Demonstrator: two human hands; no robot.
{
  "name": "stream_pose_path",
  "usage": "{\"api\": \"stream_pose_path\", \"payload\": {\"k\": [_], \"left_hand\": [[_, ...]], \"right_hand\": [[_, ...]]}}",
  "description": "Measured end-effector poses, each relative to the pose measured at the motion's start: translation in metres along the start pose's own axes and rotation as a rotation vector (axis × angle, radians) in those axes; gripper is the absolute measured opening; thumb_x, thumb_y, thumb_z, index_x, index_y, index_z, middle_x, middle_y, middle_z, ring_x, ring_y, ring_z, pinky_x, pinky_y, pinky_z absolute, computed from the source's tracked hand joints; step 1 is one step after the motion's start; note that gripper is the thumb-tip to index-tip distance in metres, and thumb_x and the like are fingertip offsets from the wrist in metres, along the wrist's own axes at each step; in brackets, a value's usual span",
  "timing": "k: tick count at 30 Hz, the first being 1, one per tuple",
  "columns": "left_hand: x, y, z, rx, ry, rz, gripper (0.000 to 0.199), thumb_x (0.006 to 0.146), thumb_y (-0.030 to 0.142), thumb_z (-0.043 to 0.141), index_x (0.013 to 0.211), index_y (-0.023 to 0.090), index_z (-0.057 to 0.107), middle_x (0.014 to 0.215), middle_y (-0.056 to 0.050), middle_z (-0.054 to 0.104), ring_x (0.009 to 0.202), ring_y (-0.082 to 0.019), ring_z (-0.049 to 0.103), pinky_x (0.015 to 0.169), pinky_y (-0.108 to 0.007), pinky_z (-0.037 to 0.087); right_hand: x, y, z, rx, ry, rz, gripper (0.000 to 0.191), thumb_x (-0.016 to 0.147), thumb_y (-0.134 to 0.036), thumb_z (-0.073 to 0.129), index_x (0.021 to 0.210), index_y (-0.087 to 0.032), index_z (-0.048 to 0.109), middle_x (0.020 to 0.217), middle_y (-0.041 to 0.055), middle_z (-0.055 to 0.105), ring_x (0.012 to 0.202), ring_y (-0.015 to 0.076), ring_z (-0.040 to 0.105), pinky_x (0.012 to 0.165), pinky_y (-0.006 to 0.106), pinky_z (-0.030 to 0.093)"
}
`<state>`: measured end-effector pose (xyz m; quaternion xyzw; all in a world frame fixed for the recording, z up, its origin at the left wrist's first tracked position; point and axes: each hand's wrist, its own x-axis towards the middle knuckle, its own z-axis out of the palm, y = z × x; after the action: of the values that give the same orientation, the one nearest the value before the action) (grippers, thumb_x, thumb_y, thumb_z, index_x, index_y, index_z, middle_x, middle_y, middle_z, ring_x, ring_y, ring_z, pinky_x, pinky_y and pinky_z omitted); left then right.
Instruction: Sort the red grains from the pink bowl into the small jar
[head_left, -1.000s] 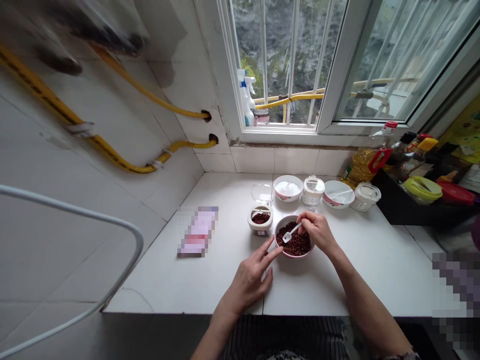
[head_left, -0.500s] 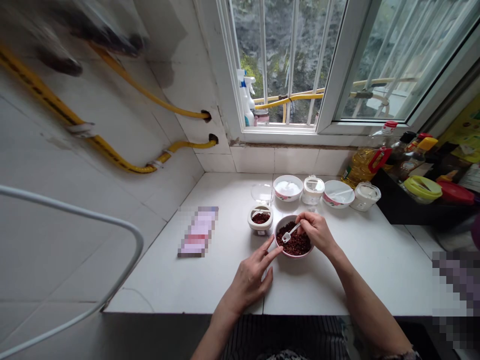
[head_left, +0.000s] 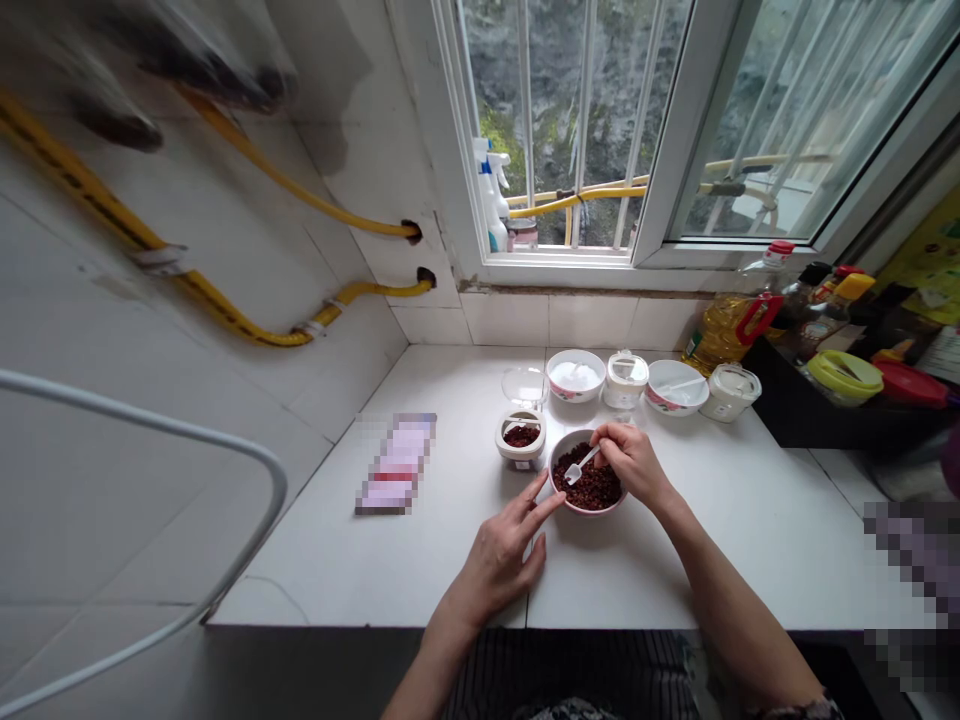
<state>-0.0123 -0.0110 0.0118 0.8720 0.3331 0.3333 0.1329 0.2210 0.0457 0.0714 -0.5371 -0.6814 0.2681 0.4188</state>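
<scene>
A bowl [head_left: 553, 488] on the white counter holds dark red-brown dried bits that look like peppercorns [head_left: 596, 488]. Pinched in my right hand [head_left: 630, 462] is the handle of a small white plastic spoon [head_left: 576, 473], its head down at the dried bits inside the bowl. My left hand [head_left: 510, 555] has its fingers stretched out, with fingertips against the bowl's left rim. Just left of the bowl stands a seasoning jar [head_left: 520, 457] with its clear lid [head_left: 524, 385] flipped up and similar dark bits inside.
Behind stand a bowl of white grains [head_left: 576, 392], a closed seasoning jar [head_left: 626, 380], a bowl with a white spoon [head_left: 676, 400] and another jar [head_left: 733, 392]. An oil bottle [head_left: 724, 325] and sauce bottles fill the right corner. A blurred pinkish packet [head_left: 397, 465] lies left.
The spoon head has shifted very slightly among the dried bits. Both hands are nearly in the same place.
</scene>
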Motion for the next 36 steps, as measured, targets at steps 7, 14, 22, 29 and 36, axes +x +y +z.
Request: {"api": "stream_pose_path", "payload": {"k": [7, 14, 22, 29, 36], "left_hand": [[0.0, 0.0, 0.0, -0.004, -0.004, -0.002, 0.068, 0.087, 0.005, 0.046, 0.151, 0.027, 0.038, 0.157, -0.011, 0.039, 0.135, -0.023, 0.052, 0.105, -0.036, 0.052], [0.001, 0.0, 0.0, 0.009, -0.001, 0.001, 0.069, 0.086, 0.005, 0.046, 0.151, 0.027, 0.037, 0.159, -0.011, 0.036, 0.134, -0.024, 0.053, 0.103, -0.036, 0.053], [0.001, 0.001, -0.002, 0.011, -0.007, 0.001, 0.071, 0.086, 0.004, 0.047, 0.152, 0.027, 0.035, 0.158, -0.011, 0.038, 0.134, -0.024, 0.054, 0.102, -0.036, 0.054], [0.0, 0.0, -0.001, 0.005, -0.014, -0.008, 0.072, 0.086, 0.004, 0.047, 0.153, 0.028, 0.034, 0.158, -0.01, 0.038, 0.134, -0.024, 0.054, 0.103, -0.037, 0.053], [0.0, -0.001, 0.0, 0.014, -0.01, -0.003, 0.073, 0.086, 0.004, 0.047, 0.153, 0.027, 0.035, 0.159, -0.011, 0.037, 0.134, -0.025, 0.054, 0.104, -0.038, 0.053]], "right_hand": [[-0.001, -0.003, 0.005, 0.073, -0.04, 0.061, 0.019, 0.078, -0.015, 0.044, 0.069, -0.023, 0.059, 0.052, -0.0039, 0.064, 0.053, 0.0161, 0.063, 0.069, 0.029, 0.05], [-0.001, -0.005, -0.002, 0.187, 0.015, 0.133, 0.014, 0.075, -0.021, 0.048, 0.071, -0.021, 0.062, 0.052, -0.0031, 0.063, 0.051, 0.0148, 0.061, 0.061, 0.026, 0.049], [0.003, -0.005, -0.004, 0.319, 0.034, 0.202, 0.016, 0.075, -0.029, 0.049, 0.074, -0.02, 0.062, 0.053, -0.0014, 0.065, 0.052, 0.0152, 0.061, 0.059, 0.027, 0.05], [0.006, -0.036, 0.008, 0.152, 0.167, -0.03, 0.016, 0.09, -0.026, 0.047, 0.088, -0.022, 0.062, 0.071, 0.0036, 0.073, 0.073, 0.0207, 0.069, 0.077, 0.035, 0.053], [0.002, -0.041, 0.026, -0.242, 0.078, -0.5, 0.024, 0.09, -0.01, 0.042, 0.095, -0.023, 0.062, 0.083, 0.0036, 0.075, 0.076, 0.02, 0.068, 0.104, 0.046, 0.039]]}}
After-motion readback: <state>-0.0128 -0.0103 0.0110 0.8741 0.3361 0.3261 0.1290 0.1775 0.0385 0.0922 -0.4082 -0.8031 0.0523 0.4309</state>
